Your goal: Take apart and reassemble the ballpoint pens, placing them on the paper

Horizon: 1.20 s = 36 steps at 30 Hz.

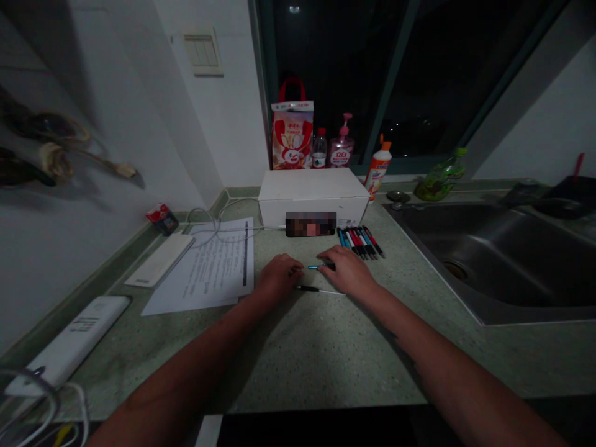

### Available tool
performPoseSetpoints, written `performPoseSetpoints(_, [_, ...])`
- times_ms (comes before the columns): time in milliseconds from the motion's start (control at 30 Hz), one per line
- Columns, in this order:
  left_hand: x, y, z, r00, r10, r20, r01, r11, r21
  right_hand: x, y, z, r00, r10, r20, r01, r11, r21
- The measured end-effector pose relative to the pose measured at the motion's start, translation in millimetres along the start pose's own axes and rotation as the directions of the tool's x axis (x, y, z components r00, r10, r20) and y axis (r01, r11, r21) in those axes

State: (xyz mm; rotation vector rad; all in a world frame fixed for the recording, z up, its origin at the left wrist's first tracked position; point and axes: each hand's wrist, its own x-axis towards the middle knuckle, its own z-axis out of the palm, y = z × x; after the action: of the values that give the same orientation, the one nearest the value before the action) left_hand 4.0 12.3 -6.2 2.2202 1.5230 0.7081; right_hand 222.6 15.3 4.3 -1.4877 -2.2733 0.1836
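Over the middle of the counter, my right hand (349, 268) has its fingers closed around a pen (314, 267). The pen's blue end points left, and the rest is mostly hidden by the fingers. Facing it is my left hand (278, 273), thumb and fingers pinched together just left of the blue end. What the pinch holds, if anything, is too small and dark to make out. Just below both hands lies a black and white pen (321, 290) on the counter. To the right and behind, a row of several pens (361, 242) in blue, red, white and black lies side by side.
A white box (311, 189) stands at the back, with a phone (311, 231) leaning on its front. Printed paper (218, 267) and a white power strip (79, 338) are on the left. The steel sink (503, 254) is on the right. Bottles (342, 149) line the window.
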Motion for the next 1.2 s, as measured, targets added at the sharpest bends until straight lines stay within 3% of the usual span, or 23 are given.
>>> performPoseSetpoints(167, [0.9,-1.7,-0.7,1.0,0.019,-0.003,-0.019,1.0,0.018,-2.9,2.8,-8.0,0.998,0.045,0.039,-0.042,0.997,-0.064])
performPoseSetpoints(467, [8.8,-5.8,9.7,0.999,0.025,-0.023,-0.023,0.994,0.105,9.1,-8.0,3.3,0.999,0.001,0.032,0.001,0.997,-0.074])
performPoseSetpoints(700, [-1.3,4.9,-7.1,1.0,-0.002,-0.014,0.003,0.998,0.064,1.3,-2.9,-7.9,0.997,0.027,-0.07,-0.025,0.999,0.03])
performPoseSetpoints(867, [-13.6,20.4,-15.5,0.964,0.207,0.169,-0.218,0.975,0.045,-1.8,-2.0,-17.3,0.994,0.052,-0.097,-0.046,0.997,0.065])
performPoseSetpoints(967, [-14.7,22.8,-13.5,0.931,0.297,0.213,-0.319,0.945,0.079,-2.6,-5.8,-18.7,0.998,0.024,-0.066,-0.018,0.995,0.1])
performPoseSetpoints(1200, [-9.9,10.9,-13.0,0.986,0.169,0.012,-0.169,0.979,0.115,-5.8,-14.0,-15.3,0.979,-0.187,0.078,0.174,0.974,0.149])
